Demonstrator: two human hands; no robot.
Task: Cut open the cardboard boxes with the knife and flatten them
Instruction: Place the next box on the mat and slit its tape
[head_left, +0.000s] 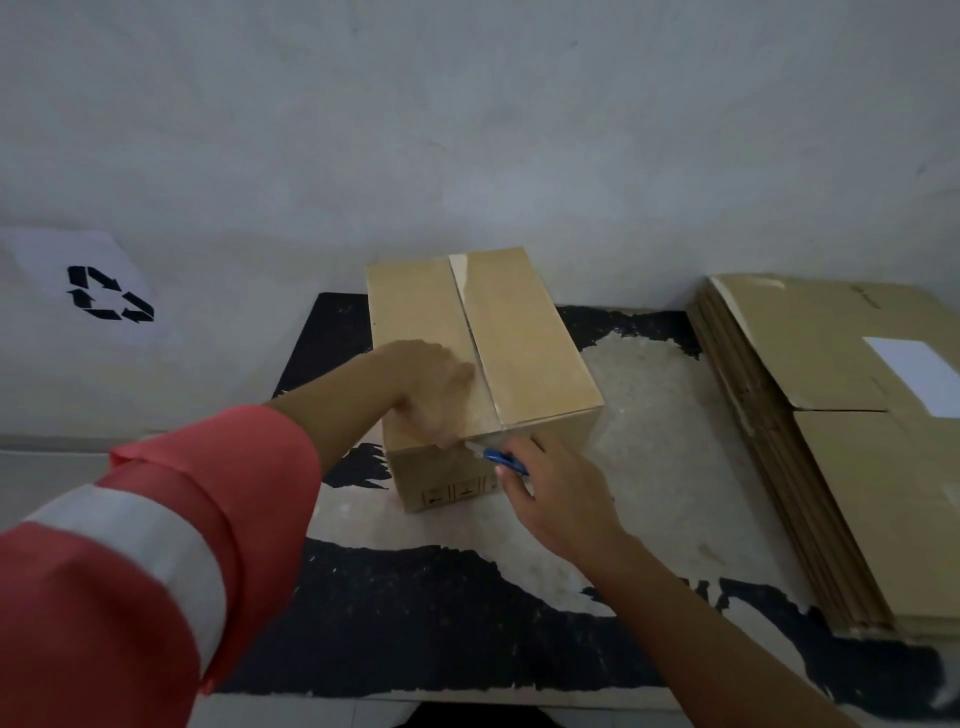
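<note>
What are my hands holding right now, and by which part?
The right hand grips the blue knife by its handle, blade at the near top edge of the cardboard box. The left hand only presses on the box top.

Flattened stack (852, 415) walls the box's (524, 338) right; gap between.

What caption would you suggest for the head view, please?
Left hand steadies a taped cardboard box while the right hand holds a blue knife at its near top edge.
</note>
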